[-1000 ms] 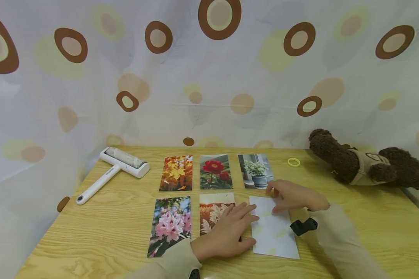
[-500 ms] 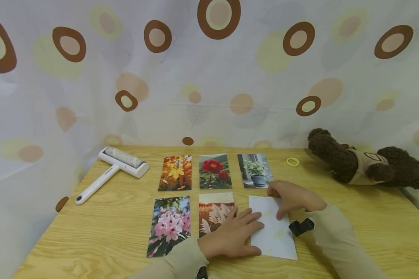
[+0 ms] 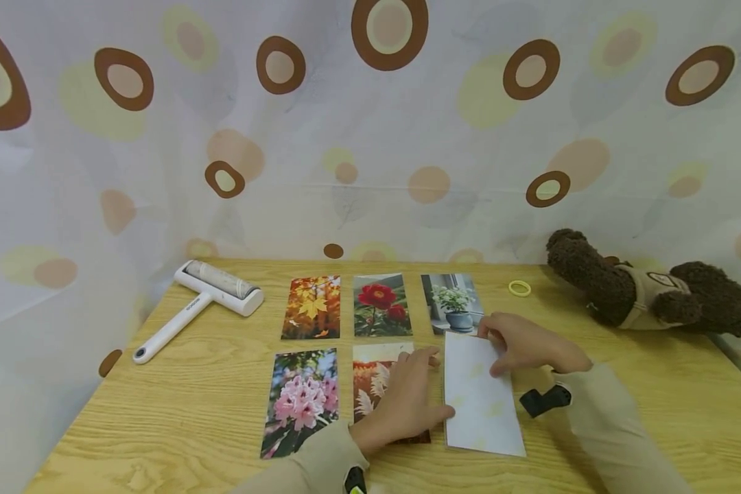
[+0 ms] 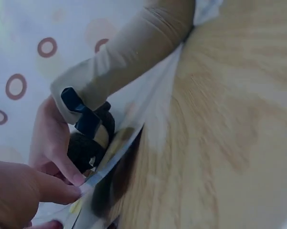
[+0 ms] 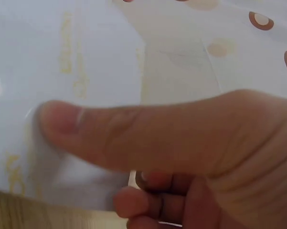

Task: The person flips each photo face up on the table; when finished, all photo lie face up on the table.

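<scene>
A photo card (image 3: 478,412) lies with its white back up at the front right, its far end raised off the table. My right hand (image 3: 527,341) pinches it at the far right corner: in the right wrist view the thumb (image 5: 62,121) presses on the white back (image 5: 100,47), and curled fingers show behind its edge. My left hand (image 3: 401,398) is over the pampas grass photo (image 3: 367,374), fingers extended; its thumb (image 4: 62,190) touches or nearly touches the card's left edge. The card's picture side is mostly hidden.
Further photos lie in two rows: maple leaves (image 3: 311,309), a red flower (image 3: 379,305), a potted plant (image 3: 451,302) and pink blossoms (image 3: 301,401). A white lint roller (image 3: 204,295) is at the left, a yellow ring (image 3: 519,288) and a brown teddy bear (image 3: 648,291) at the right.
The white-backed card's far end has come up toward the potted plant photo. My left hand has drawn back leftward from over the card to its left edge.
</scene>
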### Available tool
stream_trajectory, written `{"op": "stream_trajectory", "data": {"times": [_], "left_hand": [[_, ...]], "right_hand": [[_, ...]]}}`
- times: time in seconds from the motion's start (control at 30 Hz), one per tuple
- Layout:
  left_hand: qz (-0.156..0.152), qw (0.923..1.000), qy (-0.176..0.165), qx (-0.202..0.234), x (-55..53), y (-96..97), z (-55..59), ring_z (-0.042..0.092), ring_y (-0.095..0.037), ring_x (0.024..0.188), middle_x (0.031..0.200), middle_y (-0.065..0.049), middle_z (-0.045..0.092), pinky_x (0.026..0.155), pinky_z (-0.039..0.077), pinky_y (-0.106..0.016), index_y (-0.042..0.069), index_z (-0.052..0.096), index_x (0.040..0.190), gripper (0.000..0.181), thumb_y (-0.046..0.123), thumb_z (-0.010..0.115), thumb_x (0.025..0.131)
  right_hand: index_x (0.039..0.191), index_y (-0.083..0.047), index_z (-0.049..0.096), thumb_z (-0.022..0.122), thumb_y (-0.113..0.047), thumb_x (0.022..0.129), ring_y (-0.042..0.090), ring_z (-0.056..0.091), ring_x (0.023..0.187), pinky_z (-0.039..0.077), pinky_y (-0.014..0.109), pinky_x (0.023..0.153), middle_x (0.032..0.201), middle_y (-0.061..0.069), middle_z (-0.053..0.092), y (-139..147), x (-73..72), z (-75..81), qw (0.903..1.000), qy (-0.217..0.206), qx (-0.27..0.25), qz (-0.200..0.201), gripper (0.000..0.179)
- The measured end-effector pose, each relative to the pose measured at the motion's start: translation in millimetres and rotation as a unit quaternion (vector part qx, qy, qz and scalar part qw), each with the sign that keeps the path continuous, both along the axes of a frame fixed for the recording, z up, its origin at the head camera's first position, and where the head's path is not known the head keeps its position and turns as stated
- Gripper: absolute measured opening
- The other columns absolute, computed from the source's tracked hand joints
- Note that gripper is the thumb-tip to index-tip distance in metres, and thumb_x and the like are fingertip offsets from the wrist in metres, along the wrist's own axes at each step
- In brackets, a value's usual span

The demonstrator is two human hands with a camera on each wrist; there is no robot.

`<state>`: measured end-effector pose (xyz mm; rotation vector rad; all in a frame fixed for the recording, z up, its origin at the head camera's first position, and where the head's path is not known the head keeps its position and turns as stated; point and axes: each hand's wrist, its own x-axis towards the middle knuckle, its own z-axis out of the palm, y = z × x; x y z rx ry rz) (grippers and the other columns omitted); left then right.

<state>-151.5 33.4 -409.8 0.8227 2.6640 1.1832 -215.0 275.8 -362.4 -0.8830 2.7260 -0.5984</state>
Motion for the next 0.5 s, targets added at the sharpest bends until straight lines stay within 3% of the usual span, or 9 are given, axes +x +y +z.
{"op": "stream_trajectory", "data": {"times": [0.07, 0.13, 0.23, 0.3, 0.37, 0.5], "left_hand": [[-0.007, 0.9939, -0.068, 0.087, -1.7, -0.7, -0.2, 0.057, -0.014, 0.093, 0.110, -0.007, 0.062, 0.082, 0.048, -0.026, 0.003, 0.040, 0.140, 0.069, 0.013, 0.076, 0.081], [-0.012, 0.9728, -0.147, 0.179, -3.0, -1.1, 0.3, 0.060, -0.012, 0.084, 0.101, -0.008, 0.063, 0.072, 0.049, -0.022, 0.003, 0.041, 0.140, 0.066, 0.001, 0.072, 0.081], [-0.009, 0.9353, -0.234, 0.265, -3.9, -1.2, 1.2, 0.060, -0.012, 0.079, 0.096, -0.008, 0.063, 0.069, 0.050, -0.022, 0.006, 0.043, 0.140, 0.065, -0.007, 0.069, 0.081], [-0.005, 0.9150, -0.277, 0.294, -4.4, -1.4, 2.0, 0.061, -0.012, 0.080, 0.096, -0.007, 0.064, 0.070, 0.051, -0.025, 0.010, 0.044, 0.140, 0.064, -0.007, 0.067, 0.083], [-0.010, 0.8993, -0.307, 0.311, -5.3, -2.2, 2.5, 0.064, -0.013, 0.083, 0.100, -0.009, 0.066, 0.073, 0.053, -0.028, 0.012, 0.045, 0.141, 0.062, -0.006, 0.066, 0.085], [-0.020, 0.8806, -0.338, 0.332, -7.4, -3.9, 2.3, 0.065, -0.013, 0.087, 0.105, -0.011, 0.066, 0.082, 0.054, -0.032, 0.015, 0.045, 0.143, 0.060, -0.002, 0.064, 0.089]], "right_hand": [[0.094, -0.008, 0.059, 0.086, -0.016, 0.068, 0.005, 0.036, 0.063, 0.033, 0.023, 0.059, 0.071, -0.003, 0.043, 2, -0.6, 0.3, 0.9998, 0.006, -0.017, 0.010, 0.038], [0.096, -0.006, 0.059, 0.085, -0.015, 0.070, 0.002, 0.036, 0.061, 0.034, 0.022, 0.058, 0.069, -0.004, 0.044, 2, -1.1, 0.4, 0.9992, 0.003, -0.034, 0.020, 0.037], [0.107, 0.000, 0.057, 0.084, -0.013, 0.072, 0.001, 0.040, 0.061, 0.038, 0.022, 0.057, 0.072, -0.003, 0.049, 1, -0.8, 0.3, 0.9980, -0.012, -0.050, 0.036, 0.047], [0.120, 0.003, 0.051, 0.084, -0.011, 0.072, 0.002, 0.043, 0.061, 0.042, 0.022, 0.057, 0.075, -0.001, 0.051, -3, 0.3, 0.2, 0.9967, -0.025, -0.062, 0.046, 0.060], [0.132, 0.004, 0.044, 0.084, -0.007, 0.071, 0.003, 0.045, 0.061, 0.043, 0.022, 0.057, 0.077, 0.000, 0.051, -9, 2.0, 0.4, 0.9952, -0.028, -0.073, 0.058, 0.074], [0.143, 0.000, 0.038, 0.078, 0.003, 0.072, 0.003, 0.044, 0.060, 0.043, 0.021, 0.055, 0.073, -0.001, 0.052, -21, 6.5, 3.1, 0.9923, -0.011, -0.092, 0.083, 0.081]]}}
